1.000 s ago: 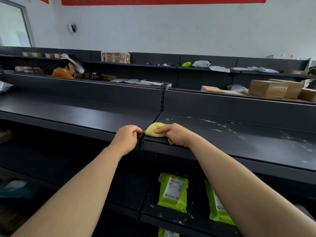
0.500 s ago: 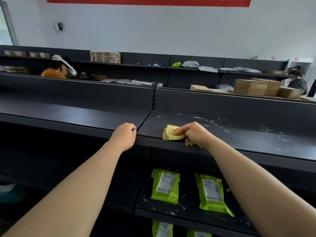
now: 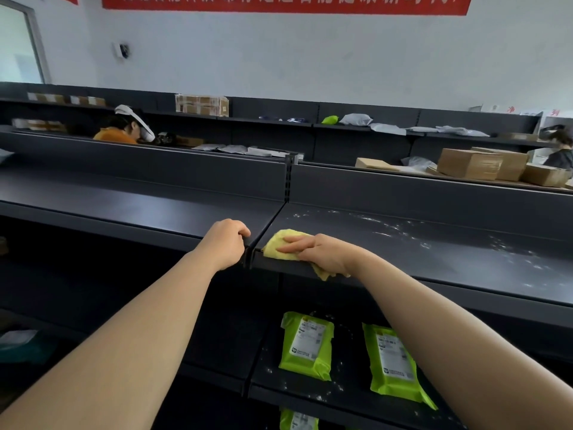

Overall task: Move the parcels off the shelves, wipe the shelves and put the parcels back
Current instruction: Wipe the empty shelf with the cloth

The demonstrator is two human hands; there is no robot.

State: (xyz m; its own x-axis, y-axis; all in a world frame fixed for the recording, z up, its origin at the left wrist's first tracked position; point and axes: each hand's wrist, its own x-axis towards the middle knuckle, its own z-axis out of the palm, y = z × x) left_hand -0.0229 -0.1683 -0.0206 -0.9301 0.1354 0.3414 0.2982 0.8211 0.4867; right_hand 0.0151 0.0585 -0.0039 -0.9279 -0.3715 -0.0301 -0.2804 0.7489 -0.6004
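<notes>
Shelf flat dark metal, cloth crumpled yellow

The left forearm, lower left of the frame, and right forearm, lower right, are bare; the left grip and right grip are bare too.

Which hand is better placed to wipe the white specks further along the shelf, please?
Probably the right hand: it presses the yellow cloth on the speckled shelf, while the left hand grips the neighbouring shelf.
</notes>
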